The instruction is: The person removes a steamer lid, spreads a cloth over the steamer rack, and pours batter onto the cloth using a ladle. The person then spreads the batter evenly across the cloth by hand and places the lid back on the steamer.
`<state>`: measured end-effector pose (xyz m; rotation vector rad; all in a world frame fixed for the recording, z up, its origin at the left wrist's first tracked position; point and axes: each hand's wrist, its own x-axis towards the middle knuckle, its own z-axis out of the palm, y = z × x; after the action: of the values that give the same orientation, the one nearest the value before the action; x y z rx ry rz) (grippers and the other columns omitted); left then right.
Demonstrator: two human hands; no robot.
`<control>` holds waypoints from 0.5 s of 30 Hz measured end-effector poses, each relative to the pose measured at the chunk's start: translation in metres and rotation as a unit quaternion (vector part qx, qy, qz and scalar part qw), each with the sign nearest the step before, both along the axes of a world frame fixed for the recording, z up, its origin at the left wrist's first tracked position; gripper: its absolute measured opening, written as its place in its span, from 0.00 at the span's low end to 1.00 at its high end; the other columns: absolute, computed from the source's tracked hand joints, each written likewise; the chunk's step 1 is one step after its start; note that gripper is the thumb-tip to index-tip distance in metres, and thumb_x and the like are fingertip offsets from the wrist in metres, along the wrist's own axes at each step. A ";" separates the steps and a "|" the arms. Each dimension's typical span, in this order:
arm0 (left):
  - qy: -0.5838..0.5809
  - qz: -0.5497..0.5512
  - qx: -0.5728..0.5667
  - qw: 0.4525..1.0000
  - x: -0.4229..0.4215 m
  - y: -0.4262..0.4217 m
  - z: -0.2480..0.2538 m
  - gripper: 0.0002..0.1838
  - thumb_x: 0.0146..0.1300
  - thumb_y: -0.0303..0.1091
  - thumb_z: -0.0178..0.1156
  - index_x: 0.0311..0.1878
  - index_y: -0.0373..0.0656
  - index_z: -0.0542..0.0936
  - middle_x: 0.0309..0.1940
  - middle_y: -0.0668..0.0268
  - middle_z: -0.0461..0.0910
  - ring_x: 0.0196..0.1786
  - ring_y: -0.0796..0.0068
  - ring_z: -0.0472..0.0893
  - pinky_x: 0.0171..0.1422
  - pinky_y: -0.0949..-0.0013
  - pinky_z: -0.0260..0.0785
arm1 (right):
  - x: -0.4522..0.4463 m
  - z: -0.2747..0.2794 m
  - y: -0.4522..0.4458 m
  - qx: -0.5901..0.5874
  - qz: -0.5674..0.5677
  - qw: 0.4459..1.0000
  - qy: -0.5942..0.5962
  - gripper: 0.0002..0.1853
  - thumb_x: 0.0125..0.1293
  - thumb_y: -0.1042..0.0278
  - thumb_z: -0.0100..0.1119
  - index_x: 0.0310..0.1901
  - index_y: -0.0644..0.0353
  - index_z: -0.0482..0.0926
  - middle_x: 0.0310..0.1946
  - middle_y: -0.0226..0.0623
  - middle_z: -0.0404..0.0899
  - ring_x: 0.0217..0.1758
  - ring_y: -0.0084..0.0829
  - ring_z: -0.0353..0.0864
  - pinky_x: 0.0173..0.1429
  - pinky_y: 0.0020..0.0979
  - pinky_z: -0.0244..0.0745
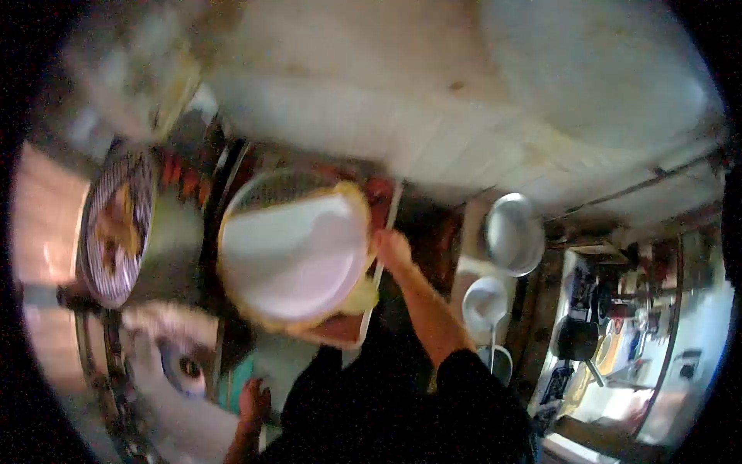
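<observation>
My right hand (393, 251) reaches forward, its fingers closed at the right edge of a round mesh basket (282, 189). A white sheet or lining (297, 259) covers most of its inside, and a yellowish band runs round the rim. Blur hides what the lining is made of. Something pale yellow (359, 298) pokes out below the basket's right side. My left hand (253, 398) hangs low on the left, beside a green object (230, 385). Its fingers are too smeared to make out, and I cannot see anything held in it.
At the left stands a round rack or basket (116, 232) with brownish food pieces. On the right are a metal bowl (514, 234), a white ladle or small pan (485, 304) and a dark frying pan (578, 340). A tiled wall (433, 147) rises behind.
</observation>
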<state>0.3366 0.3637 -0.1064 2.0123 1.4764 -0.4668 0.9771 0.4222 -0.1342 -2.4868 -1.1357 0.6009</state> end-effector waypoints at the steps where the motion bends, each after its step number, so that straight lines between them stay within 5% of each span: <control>1: -0.015 -0.021 0.019 0.999 0.028 0.026 0.010 0.19 0.63 0.39 0.67 0.56 0.43 0.81 0.55 0.48 0.79 0.54 0.47 0.82 0.55 0.48 0.76 | 0.007 0.029 -0.009 -0.006 0.000 1.000 0.000 0.14 0.71 0.57 0.58 0.46 0.57 0.87 0.42 0.48 0.88 0.48 0.51 0.87 0.55 0.50 0.82; 4: -0.201 -0.071 0.187 0.959 0.135 0.067 0.100 0.16 0.66 0.37 0.67 0.54 0.43 0.82 0.43 0.53 0.84 0.47 0.52 0.84 0.50 0.52 0.77 | 0.094 0.054 -0.071 0.147 -0.016 0.987 -0.063 0.16 0.71 0.60 0.60 0.54 0.55 0.86 0.44 0.48 0.87 0.46 0.50 0.86 0.55 0.46 0.82; 7: -0.286 -0.034 0.193 0.938 0.260 0.165 0.163 0.14 0.72 0.37 0.64 0.53 0.40 0.82 0.39 0.58 0.85 0.42 0.61 0.85 0.47 0.60 0.77 | 0.249 0.121 -0.163 0.137 -0.163 0.968 -0.135 0.14 0.71 0.58 0.61 0.43 0.61 0.87 0.30 0.37 0.85 0.30 0.30 0.82 0.34 0.36 0.75; 8: -0.355 -0.036 0.208 0.911 0.293 0.198 0.175 0.14 0.74 0.39 0.63 0.53 0.39 0.83 0.39 0.60 0.86 0.41 0.66 0.85 0.46 0.63 0.77 | 0.270 0.194 -0.183 0.314 -0.266 0.911 0.009 0.15 0.74 0.57 0.57 0.45 0.60 0.86 0.34 0.35 0.85 0.28 0.30 0.80 0.29 0.32 0.71; 9: -0.396 -0.010 0.222 0.891 0.352 0.217 0.226 0.16 0.75 0.42 0.63 0.55 0.39 0.83 0.41 0.61 0.87 0.43 0.67 0.85 0.48 0.66 0.77 | 0.288 0.271 -0.201 0.506 -0.339 0.784 0.120 0.16 0.77 0.57 0.53 0.47 0.59 0.85 0.37 0.33 0.86 0.26 0.29 0.78 0.25 0.28 0.68; 10: -0.422 -0.001 0.159 0.893 0.394 0.252 0.262 0.19 0.76 0.45 0.62 0.57 0.39 0.83 0.44 0.61 0.88 0.45 0.70 0.85 0.51 0.67 0.77 | 0.304 0.328 -0.219 0.603 -0.283 0.734 0.132 0.18 0.78 0.56 0.51 0.49 0.60 0.86 0.37 0.35 0.86 0.28 0.28 0.80 0.26 0.27 0.69; 11: -0.347 0.037 0.169 0.922 0.455 0.237 0.355 0.20 0.76 0.46 0.61 0.59 0.40 0.83 0.47 0.63 0.88 0.46 0.74 0.85 0.51 0.68 0.77 | 0.334 0.385 -0.244 0.490 -0.290 0.822 0.019 0.21 0.76 0.53 0.54 0.60 0.58 0.81 0.46 0.34 0.85 0.36 0.27 0.81 0.34 0.31 0.73; 13: -0.479 -0.082 0.284 0.827 0.532 0.304 0.384 0.24 0.76 0.52 0.60 0.60 0.40 0.83 0.41 0.67 0.87 0.40 0.75 0.84 0.45 0.67 0.77 | 0.403 0.454 -0.256 0.450 -0.209 0.863 -0.091 0.22 0.76 0.53 0.54 0.64 0.57 0.78 0.52 0.32 0.84 0.41 0.26 0.82 0.39 0.28 0.75; 14: -0.481 -0.063 0.254 0.837 0.574 0.304 0.429 0.24 0.76 0.53 0.59 0.60 0.41 0.83 0.41 0.65 0.87 0.41 0.74 0.84 0.41 0.66 0.79 | 0.438 0.479 -0.257 0.441 -0.161 0.876 -0.105 0.24 0.76 0.54 0.54 0.66 0.57 0.77 0.56 0.31 0.83 0.43 0.25 0.82 0.42 0.27 0.75; 15: -0.500 -0.142 0.278 0.808 0.606 0.342 0.440 0.25 0.75 0.57 0.57 0.49 0.43 0.87 0.36 0.65 0.88 0.39 0.74 0.86 0.41 0.65 0.80 | 0.469 0.498 -0.257 0.435 -0.115 0.887 -0.107 0.25 0.76 0.54 0.55 0.69 0.57 0.75 0.59 0.30 0.83 0.45 0.25 0.83 0.44 0.26 0.76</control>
<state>0.9428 0.7060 0.3338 2.3055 0.6461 0.9342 1.4460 0.1647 0.3635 -1.8530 -0.8740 -0.2388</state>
